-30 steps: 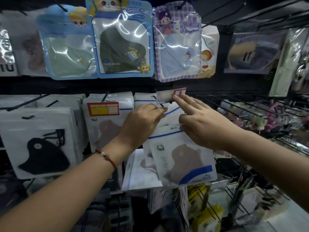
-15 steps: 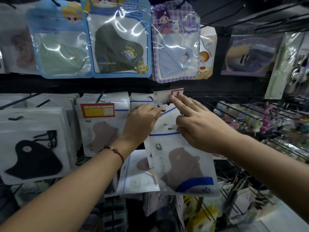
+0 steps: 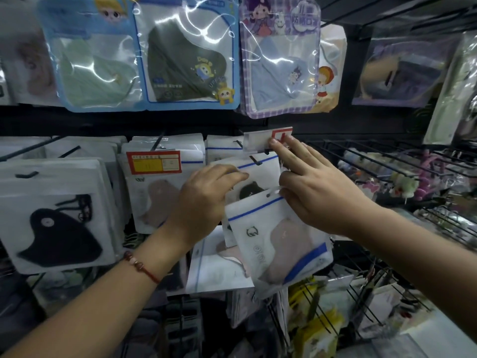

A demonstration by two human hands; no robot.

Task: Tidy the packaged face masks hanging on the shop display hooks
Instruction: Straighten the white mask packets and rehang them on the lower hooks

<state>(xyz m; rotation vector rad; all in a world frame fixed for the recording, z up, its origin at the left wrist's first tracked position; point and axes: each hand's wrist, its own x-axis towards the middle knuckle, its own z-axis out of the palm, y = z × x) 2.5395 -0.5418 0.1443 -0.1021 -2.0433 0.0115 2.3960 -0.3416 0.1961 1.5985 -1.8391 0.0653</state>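
A white pack with a blue stripe and a pink mask (image 3: 278, 241) hangs tilted in front of the middle hook (image 3: 255, 161). My right hand (image 3: 317, 192) pinches its top right corner, while its straight forefinger touches the clear price tag (image 3: 265, 142) at the hook's tip. My left hand (image 3: 206, 200) grips the top left edge of the pack behind it, which holds a black mask (image 3: 250, 191). More white packs (image 3: 222, 148) hang on the hook behind these.
To the left hang a pink-mask pack with a yellow label (image 3: 154, 187) and a black-mask pack (image 3: 56, 215). Children's mask packs (image 3: 185, 52) fill the row above. Bare wire hooks (image 3: 387, 161) and small toys stick out on the right. More goods lie below.
The front pink-mask pack has come down and forward off the hook, baring a black-mask pack behind it. My left hand slid lower along the packs. The view shifted slightly.
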